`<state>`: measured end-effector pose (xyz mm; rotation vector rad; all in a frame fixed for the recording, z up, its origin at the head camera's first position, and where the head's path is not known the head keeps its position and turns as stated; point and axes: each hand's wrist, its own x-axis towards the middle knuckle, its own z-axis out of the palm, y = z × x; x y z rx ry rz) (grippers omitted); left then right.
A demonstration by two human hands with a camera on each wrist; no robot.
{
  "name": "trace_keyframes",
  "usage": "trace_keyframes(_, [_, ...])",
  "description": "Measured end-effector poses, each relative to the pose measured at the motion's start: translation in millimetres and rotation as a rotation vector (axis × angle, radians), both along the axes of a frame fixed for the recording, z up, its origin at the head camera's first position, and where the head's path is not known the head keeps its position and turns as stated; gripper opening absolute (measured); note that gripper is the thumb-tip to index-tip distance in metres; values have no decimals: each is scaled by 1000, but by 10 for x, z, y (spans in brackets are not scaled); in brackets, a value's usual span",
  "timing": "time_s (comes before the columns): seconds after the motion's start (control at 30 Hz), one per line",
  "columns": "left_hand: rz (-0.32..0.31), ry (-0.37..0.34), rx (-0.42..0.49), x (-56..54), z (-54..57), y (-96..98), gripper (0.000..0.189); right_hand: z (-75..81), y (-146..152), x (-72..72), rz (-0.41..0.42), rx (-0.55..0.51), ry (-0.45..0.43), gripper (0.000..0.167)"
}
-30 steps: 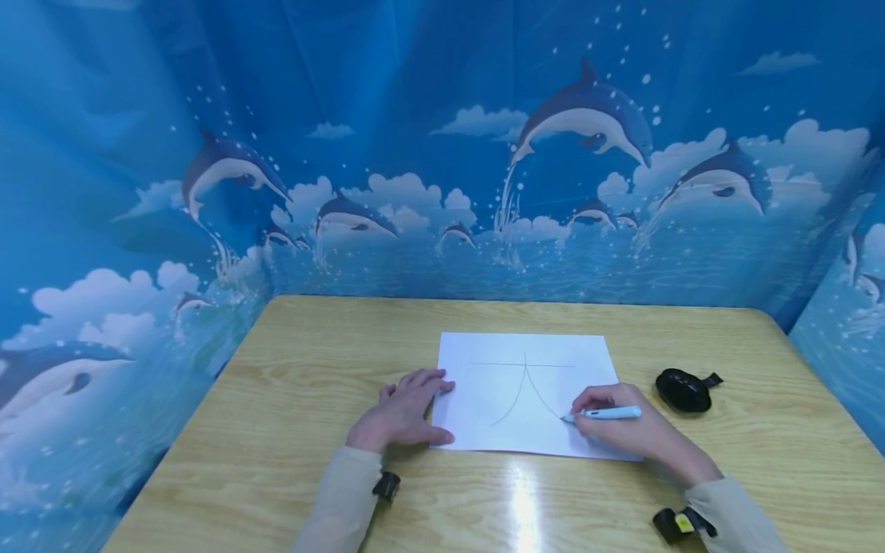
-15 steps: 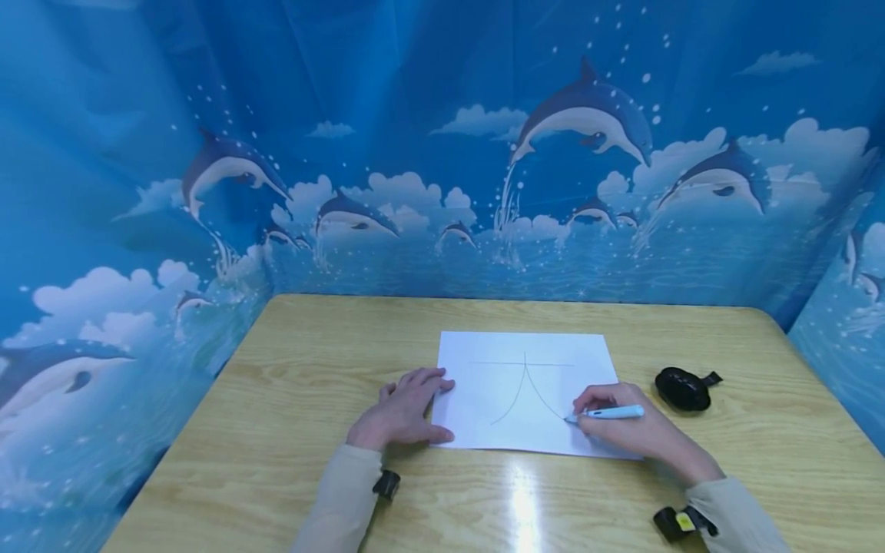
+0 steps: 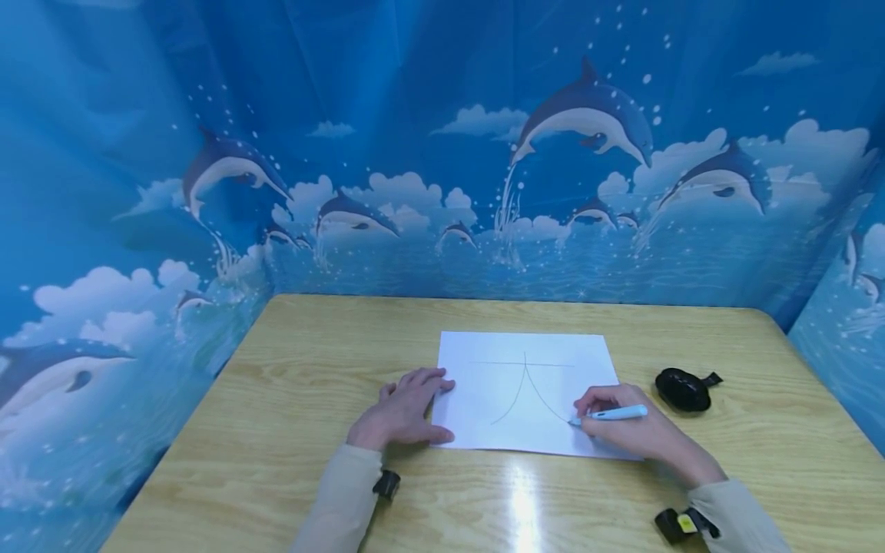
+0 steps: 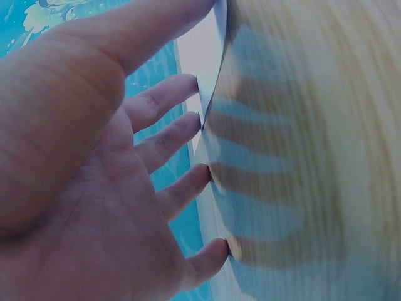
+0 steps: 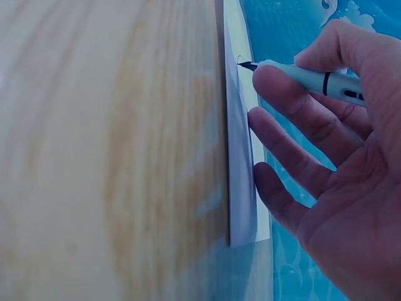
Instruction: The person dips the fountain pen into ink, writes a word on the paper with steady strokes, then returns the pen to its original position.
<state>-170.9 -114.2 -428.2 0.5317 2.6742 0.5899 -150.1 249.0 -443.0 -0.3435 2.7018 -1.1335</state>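
A white sheet of paper (image 3: 512, 430) lies on the table, bearing a thin horizontal line, a short upright stroke and two curves that spread downward. My right hand (image 3: 625, 422) pinches a light blue fountain pen (image 3: 622, 413); its tip meets the paper at the lower end of the right curve. In the right wrist view the dark nib of the pen (image 5: 313, 76) touches the sheet. My left hand (image 3: 401, 411) rests with spread fingers on the paper's left edge. The left wrist view shows that hand (image 4: 94, 188) with its fingertips on the paper and the table.
A black glossy oval object (image 3: 683, 390) with a short tab sits right of the paper. The wooden table (image 3: 290, 430) backs onto a blue dolphin-print curtain (image 3: 415, 153). Black wrist cameras are strapped at both sleeves.
The pen and right hand have moved slightly right and down. The right curve has grown longer at its lower end. My left hand stays in place.
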Motion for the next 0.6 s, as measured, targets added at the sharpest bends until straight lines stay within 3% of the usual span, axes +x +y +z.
trace_keyframes(0.37, [-4,-25,2,-17,0,-17,78,13,60,-14,-5,-92,-50,9])
trace_keyframes(0.6, [1,-31,11,-19,-13,-10,78,73,193,26,-81,-181,49,15])
